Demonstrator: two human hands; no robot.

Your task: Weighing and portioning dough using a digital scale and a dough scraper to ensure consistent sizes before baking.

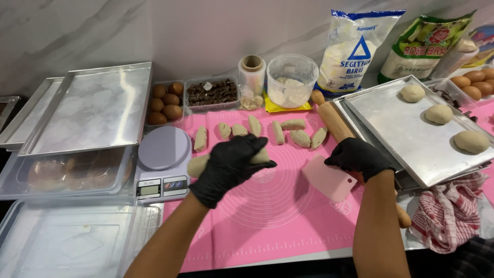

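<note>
My left hand (pixel 230 167), in a black glove, is closed around a beige log of dough (pixel 198 165) above the pink silicone mat (pixel 272 206), beside the lilac kitchen scale (pixel 163 149). My right hand (pixel 359 157) pinches a pink plastic scraper (pixel 329 178). I judge I'm portioning; cutting needs the log laid flat.

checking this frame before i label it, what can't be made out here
- Dough log, head view: its middle is hidden by the left hand wrapped around it.
- Rolling pin: the right hand and forearm cover its mid length.
- Scraper: its top edge is under the right hand.
- Eggs at far right: cut off by the frame edge.
- Scale display: too small to read.
</note>
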